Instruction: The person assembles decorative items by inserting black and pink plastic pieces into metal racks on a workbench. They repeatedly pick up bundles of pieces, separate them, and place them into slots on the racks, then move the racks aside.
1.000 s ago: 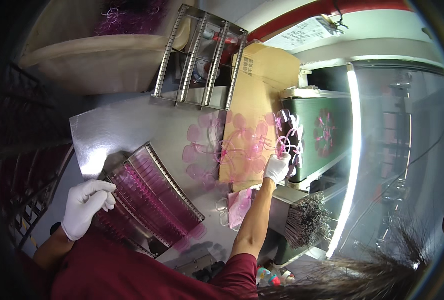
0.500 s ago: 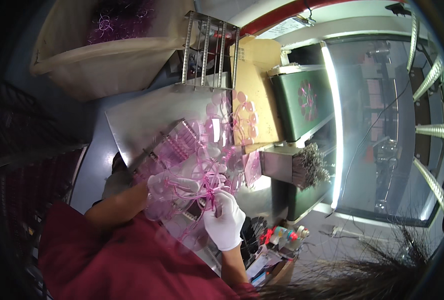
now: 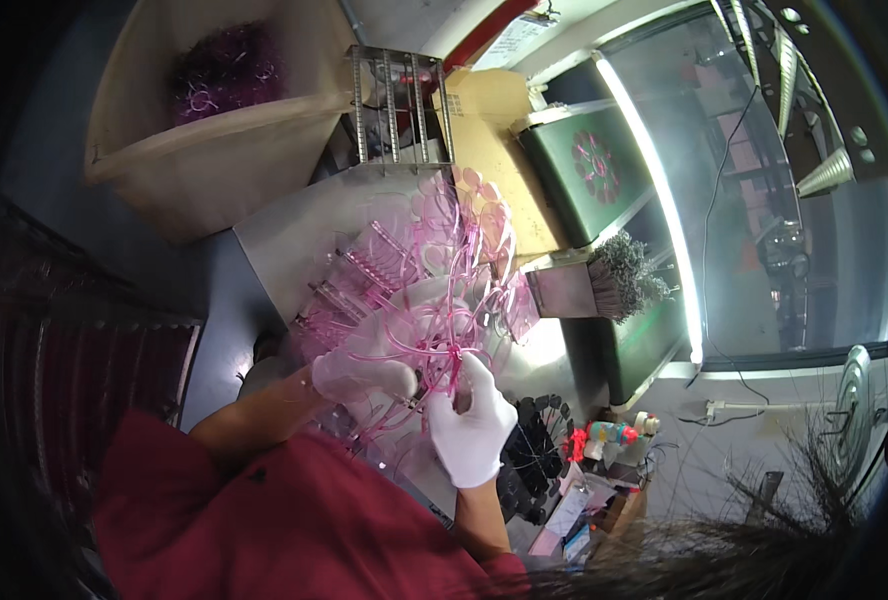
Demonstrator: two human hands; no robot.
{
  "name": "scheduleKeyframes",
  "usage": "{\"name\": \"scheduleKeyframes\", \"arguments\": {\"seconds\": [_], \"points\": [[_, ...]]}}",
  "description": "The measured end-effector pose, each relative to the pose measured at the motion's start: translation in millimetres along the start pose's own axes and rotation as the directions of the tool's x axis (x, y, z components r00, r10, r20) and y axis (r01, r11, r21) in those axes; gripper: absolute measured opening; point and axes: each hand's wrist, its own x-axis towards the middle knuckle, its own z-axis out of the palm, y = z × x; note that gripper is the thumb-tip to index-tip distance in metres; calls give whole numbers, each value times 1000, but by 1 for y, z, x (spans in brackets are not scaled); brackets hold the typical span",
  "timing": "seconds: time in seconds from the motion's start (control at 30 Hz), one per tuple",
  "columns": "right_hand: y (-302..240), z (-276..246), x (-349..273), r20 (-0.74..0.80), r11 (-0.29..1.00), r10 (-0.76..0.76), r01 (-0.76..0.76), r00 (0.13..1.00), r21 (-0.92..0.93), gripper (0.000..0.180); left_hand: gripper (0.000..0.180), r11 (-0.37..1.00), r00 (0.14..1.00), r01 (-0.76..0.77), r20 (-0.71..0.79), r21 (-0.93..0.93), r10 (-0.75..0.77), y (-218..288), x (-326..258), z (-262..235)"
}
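Note:
Both my hands wear white gloves. Between them is a see-through pink plastic sprue [image 3: 456,352], a cluster of thin curved runners with clear lens-like discs. My right hand [image 3: 472,430] pinches its thick middle between thumb and fingers. My left hand [image 3: 364,365] curls round the runners on the left side of the cluster, partly covered by pink plastic. Just beyond my left hand stands a metal slotted rack [image 3: 389,240] with rows of pink discs in it. More pink discs on runners [image 3: 479,205] lie on the far side, and overlapping clear parts blur their edges.
A metal table [image 3: 294,215] lies beneath. A large pale bin [image 3: 214,150] with purple scraps stands far left, near an upright metal frame [image 3: 399,110]. A green conveyor belt [image 3: 564,170] carries another round sprue. Grey bristles [image 3: 629,275] and bottles [image 3: 614,435] are at right.
The whole view has turned and shifted. My right hand keeps its pinch on the sprue's middle, and my left hand stays at the runners. Black round parts near my right hand show more now.

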Motion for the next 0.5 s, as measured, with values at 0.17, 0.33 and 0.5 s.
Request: {"name": "scheduleKeyframes", "arguments": {"seconds": [0.17,0.33,0.5], "points": [[7,-17,-13,128,995,-66,55,990,86,46,94,1000,996,16,-88,-7,-16,-19,-2,18],[57,-31,-76,-174,802,416,-270,892,533,29,56,965,970,-221,-137,-141,202,-2,-10,51],[7,-32,-95,765,-620,242,-511,597,595,70,64,944,937,-326,-155,-60,313,-7,-6,76]]}}
